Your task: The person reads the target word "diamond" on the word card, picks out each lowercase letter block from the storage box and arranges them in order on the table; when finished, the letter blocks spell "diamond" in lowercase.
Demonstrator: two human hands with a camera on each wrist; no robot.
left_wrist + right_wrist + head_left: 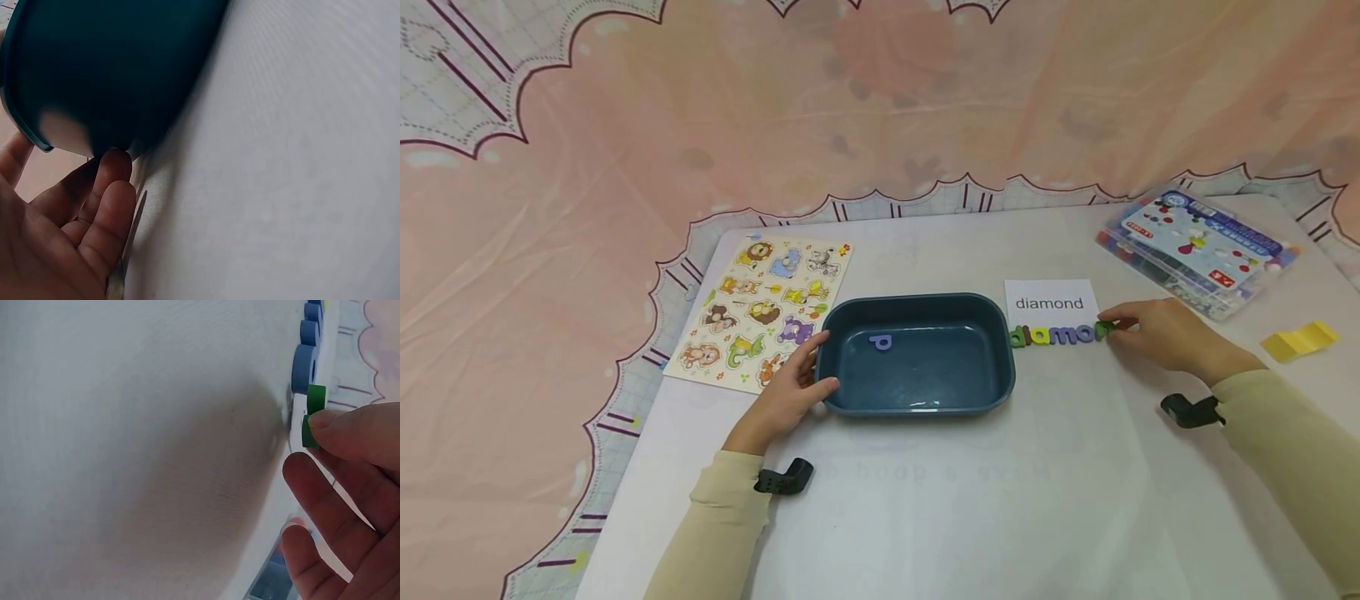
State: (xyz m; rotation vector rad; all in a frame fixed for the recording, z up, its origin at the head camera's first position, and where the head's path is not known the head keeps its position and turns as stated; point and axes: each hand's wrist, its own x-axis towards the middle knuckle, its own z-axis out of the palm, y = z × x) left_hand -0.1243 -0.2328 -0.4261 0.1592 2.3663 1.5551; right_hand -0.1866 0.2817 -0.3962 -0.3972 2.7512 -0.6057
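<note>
My left hand (781,400) grips the left end of a dark teal plastic tray (917,403), thumb over the rim and fingers along the outer wall. In the left wrist view, fingertips (115,165) meet the tray's outside (137,69). Inside the tray lies one purple letter d (882,342). My right hand (1168,337) pinches a green letter n (317,399) between thumb and fingers, at the right end of a row of letters (1060,335) reading "diamo". Directly above that row is a white card (1049,293) printed "diamond".
Left of the tray lies a sheet of animal stickers (767,312), partly behind my left hand. A clear plastic box (1202,246) with a printed label stands at the back right. A folded yellow paper (1300,341) rests right of my right hand, on the white table (940,508).
</note>
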